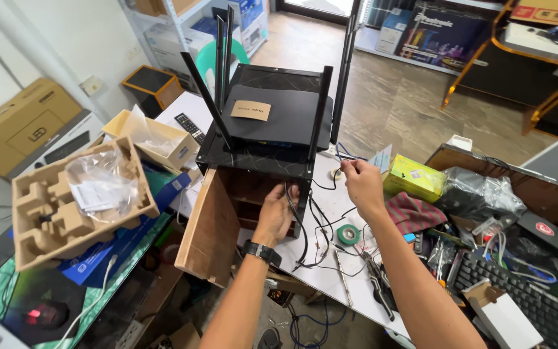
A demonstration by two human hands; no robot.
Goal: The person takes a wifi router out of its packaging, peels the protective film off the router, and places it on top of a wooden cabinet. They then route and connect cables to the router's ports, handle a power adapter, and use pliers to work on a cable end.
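A black router (pixel 272 116) with several tall antennas sits on top of a black box-shaped cabinet (pixel 253 161) with a wooden side panel (pixel 211 226). My left hand (pixel 276 210), with a black watch on its wrist, reaches into the cabinet's open front and grips a black cable (pixel 301 226) that hangs down. My right hand (pixel 361 182) is just right of the cabinet and pinches a thin wire (pixel 342 169) near the router's corner. A roll of green tape (pixel 349 234) lies below my right hand.
A moulded cardboard insert with a plastic bag (pixel 79 200) lies at left, over a blue box. A yellow-green box (pixel 416 178), a checked cloth, tools, a black keyboard (pixel 524 294) and loose cables crowd the right. A computer mouse (pixel 43 315) is at bottom left.
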